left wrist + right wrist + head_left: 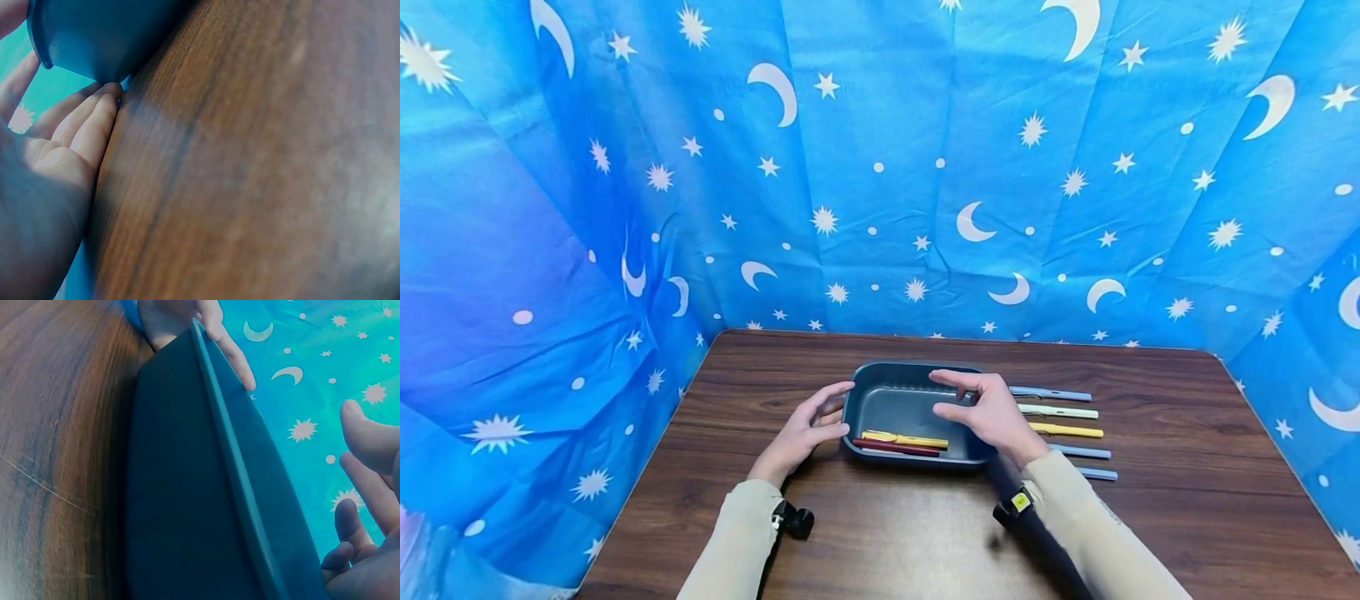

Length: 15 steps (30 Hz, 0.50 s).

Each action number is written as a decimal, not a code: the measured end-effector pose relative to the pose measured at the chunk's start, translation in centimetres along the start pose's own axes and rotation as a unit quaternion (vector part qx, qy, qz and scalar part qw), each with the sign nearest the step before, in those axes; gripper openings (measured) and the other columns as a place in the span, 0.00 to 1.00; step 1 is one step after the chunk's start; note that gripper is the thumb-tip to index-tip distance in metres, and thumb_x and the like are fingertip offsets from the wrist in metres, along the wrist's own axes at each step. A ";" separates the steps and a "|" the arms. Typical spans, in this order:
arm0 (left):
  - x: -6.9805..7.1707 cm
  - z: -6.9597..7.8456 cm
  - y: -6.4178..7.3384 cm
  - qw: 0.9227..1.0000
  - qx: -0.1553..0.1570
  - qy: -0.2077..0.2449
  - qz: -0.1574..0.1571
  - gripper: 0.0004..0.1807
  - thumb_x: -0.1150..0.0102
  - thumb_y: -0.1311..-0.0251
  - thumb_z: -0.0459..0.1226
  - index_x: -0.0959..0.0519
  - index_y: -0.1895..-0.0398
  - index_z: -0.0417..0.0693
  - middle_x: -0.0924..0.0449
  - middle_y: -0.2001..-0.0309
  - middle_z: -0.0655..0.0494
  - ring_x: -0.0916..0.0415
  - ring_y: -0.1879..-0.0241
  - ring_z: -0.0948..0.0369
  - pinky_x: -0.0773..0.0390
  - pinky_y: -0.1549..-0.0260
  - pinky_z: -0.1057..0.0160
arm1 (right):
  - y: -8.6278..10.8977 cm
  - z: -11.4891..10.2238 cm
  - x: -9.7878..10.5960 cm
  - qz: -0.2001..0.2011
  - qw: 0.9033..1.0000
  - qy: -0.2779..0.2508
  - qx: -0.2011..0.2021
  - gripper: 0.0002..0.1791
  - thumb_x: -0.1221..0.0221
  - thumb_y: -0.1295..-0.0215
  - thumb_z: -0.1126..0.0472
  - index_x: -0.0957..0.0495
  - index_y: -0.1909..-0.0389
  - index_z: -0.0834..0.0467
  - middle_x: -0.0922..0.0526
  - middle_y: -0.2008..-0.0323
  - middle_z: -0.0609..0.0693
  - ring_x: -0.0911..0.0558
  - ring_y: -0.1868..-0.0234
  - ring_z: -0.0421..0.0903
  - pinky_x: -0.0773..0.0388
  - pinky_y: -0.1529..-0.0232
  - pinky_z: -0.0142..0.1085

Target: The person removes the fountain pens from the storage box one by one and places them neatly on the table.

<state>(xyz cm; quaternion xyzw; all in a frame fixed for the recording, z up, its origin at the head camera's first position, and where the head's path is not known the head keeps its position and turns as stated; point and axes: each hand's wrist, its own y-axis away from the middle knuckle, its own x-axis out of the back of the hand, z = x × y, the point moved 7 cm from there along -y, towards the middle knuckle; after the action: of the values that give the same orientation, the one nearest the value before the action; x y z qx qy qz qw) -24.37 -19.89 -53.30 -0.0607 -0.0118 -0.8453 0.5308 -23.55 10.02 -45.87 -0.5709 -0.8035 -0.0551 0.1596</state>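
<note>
A dark teal plastic bin (887, 410) sits on the table. Inside it, along the near wall, lie a yellow pen (910, 440) and a dark red pen (895, 447). At the bin's left end is my left hand (799, 435), thumb and fingers spread along the rim; in the left wrist view its straight fingers (94, 128) meet the lower wall. Above the bin's right end hovers my right hand (992, 410), thumb and forefinger apart with nothing between them. The right wrist view shows its fingers (369, 487) off the rim.
To the right of the bin several pens lie in a row, among them a blue pen (1060, 393), a pale green pen (1063, 412) and another yellow pen (1071, 430). A blue cloth (880, 200) with moons and stars hangs behind the wooden table (880, 533).
</note>
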 end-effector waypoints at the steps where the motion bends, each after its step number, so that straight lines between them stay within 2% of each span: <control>1: 0.0 0.0 0.0 1.000 0.000 0.000 0.000 0.35 0.40 0.27 0.30 0.37 0.19 0.52 0.38 0.21 0.40 0.35 0.24 0.41 0.23 0.34 0.59 | -0.1 0.1 -0.2 -0.004 1.000 -0.002 0.000 0.23 0.30 0.30 0.57 0.17 0.35 0.43 0.17 0.35 0.52 0.25 0.54 0.55 0.30 0.70 0.37; 9: 0.0 0.0 -0.1 1.000 0.000 -0.003 0.003 0.35 0.39 0.27 0.31 0.36 0.20 0.55 0.38 0.21 0.41 0.35 0.25 0.41 0.23 0.34 0.57 | -0.7 0.7 -1.3 -0.025 1.000 0.008 -0.008 0.23 0.30 0.31 0.57 0.16 0.36 0.42 0.16 0.36 0.52 0.24 0.52 0.53 0.28 0.65 0.38; 15: 0.0 0.1 -0.1 1.000 0.003 -0.011 0.009 0.35 0.37 0.28 0.33 0.35 0.20 0.55 0.36 0.22 0.43 0.34 0.25 0.42 0.25 0.32 0.52 | -1.0 1.1 -2.3 -0.038 0.999 0.026 -0.007 0.24 0.29 0.32 0.59 0.16 0.35 0.49 0.16 0.36 0.51 0.24 0.54 0.52 0.26 0.63 0.40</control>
<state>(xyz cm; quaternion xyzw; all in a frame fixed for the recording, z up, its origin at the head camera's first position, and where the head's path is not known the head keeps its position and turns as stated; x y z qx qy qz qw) -24.43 -19.83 -53.21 -0.0684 -0.0198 -0.8398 0.5382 -24.06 7.92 -47.55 -0.5394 -0.8199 -0.0818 0.1738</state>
